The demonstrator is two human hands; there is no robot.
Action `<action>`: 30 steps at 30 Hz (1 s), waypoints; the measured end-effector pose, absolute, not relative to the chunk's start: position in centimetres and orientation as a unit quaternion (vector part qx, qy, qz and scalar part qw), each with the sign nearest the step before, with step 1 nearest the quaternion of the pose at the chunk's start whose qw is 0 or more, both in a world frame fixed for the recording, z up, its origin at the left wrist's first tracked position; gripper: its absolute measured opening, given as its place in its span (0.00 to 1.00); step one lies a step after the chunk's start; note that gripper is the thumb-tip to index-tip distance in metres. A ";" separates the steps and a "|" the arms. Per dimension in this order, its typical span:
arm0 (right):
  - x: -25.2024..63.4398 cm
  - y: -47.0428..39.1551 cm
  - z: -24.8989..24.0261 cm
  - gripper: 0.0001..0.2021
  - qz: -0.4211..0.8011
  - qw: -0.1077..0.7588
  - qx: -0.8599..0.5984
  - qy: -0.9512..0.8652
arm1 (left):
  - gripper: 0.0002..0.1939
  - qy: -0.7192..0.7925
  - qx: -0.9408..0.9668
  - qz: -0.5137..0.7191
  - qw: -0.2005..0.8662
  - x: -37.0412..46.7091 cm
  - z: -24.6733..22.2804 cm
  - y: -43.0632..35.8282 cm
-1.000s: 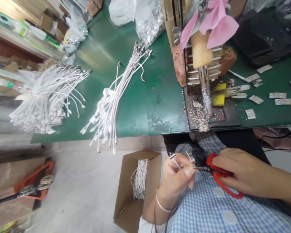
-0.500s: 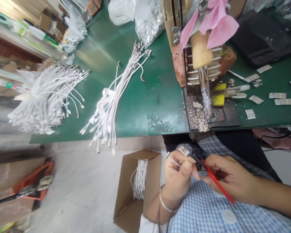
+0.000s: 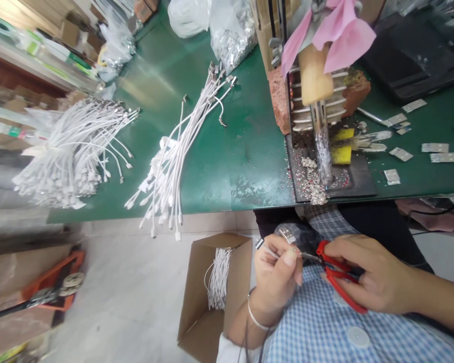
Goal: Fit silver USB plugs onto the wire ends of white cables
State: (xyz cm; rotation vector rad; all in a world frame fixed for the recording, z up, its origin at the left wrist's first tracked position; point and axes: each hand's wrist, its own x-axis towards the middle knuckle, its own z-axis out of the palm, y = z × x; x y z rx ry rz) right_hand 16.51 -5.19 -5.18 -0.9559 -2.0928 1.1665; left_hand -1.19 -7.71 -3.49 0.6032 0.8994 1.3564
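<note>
low in the middle of the frame, a white usb cable (image 3: pixel 270 250) is in the left hand (image 3: pixel 274 272), with thumb and finger pinched on it. a shiny usb plug (image 3: pixel 287 235) pokes up by that thumb. just to the right, the right hand (image 3: pixel 378 275) has its fingers wrapped on the red scissors (image 3: pixel 344 290). a cardboard box (image 3: pixel 196 302) is at bottom center. more white cables (image 3: pixel 183 146) lie on the green table (image 3: pixel 249 151) above.
</note>
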 end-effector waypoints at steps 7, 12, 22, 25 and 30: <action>16.5 -5.0 -5.4 0.02 0.414 0.295 -0.340 -0.791 | 0.11 0.394 0.295 0.598 0.633 -1.3 -3.9 -7.9; 16.5 -4.5 -5.0 0.03 0.379 0.297 -0.327 -0.813 | 0.07 0.389 0.326 0.596 0.622 -1.7 -4.4 -8.1; 16.8 -4.9 -5.7 0.09 0.366 0.256 -0.326 -0.833 | 0.04 0.404 0.341 0.588 0.612 -2.1 -4.8 -8.6; 16.9 -5.0 -5.6 0.09 0.363 0.235 -0.323 -0.842 | 0.05 0.423 0.351 0.578 0.603 -2.2 -4.8 -8.6; 17.1 -4.9 -5.0 0.12 0.450 0.217 -0.319 -0.805 | 0.06 0.444 0.377 0.570 0.580 -2.3 -4.8 -8.7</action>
